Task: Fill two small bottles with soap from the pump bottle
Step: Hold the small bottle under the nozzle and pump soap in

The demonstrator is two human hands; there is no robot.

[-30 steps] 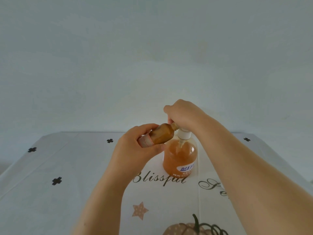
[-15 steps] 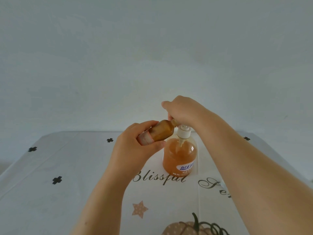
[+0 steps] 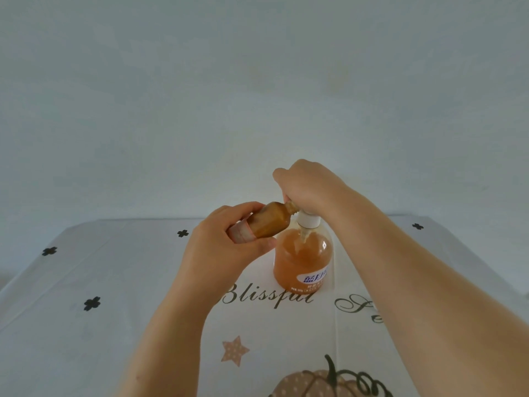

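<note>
The small bottle (image 3: 270, 223) is up in the air, tipped almost onto its side, with its neck pointing right and a little upward, tucked in under the right hand (image 3: 307, 187). Amber soap shows through most of its length, and the base end looks pale. The left hand (image 3: 226, 250) has it in a firm grip, fingers curved over the top and thumb pressed along the underside near the base.

Just to the right and below, the pump bottle (image 3: 303, 259) stands upright on the counter (image 3: 114, 325), holding orange soap and wearing a blue and white label low on its front. Its white collar (image 3: 307, 220) shows just under the right hand, whose grip is curled down over the top of the pump and hides the head and spout, so I cannot tell whether the small bottle's mouth touches the spout.

Both forearms reach in from the near edge. The counter is covered with a white cloth (image 3: 372, 253) printed with black clovers, the script word "Blissful", a tan star (image 3: 234, 350) and a pumpkin (image 3: 329, 382) at the near edge. A plain pale wall (image 3: 257, 96) rises behind.
</note>
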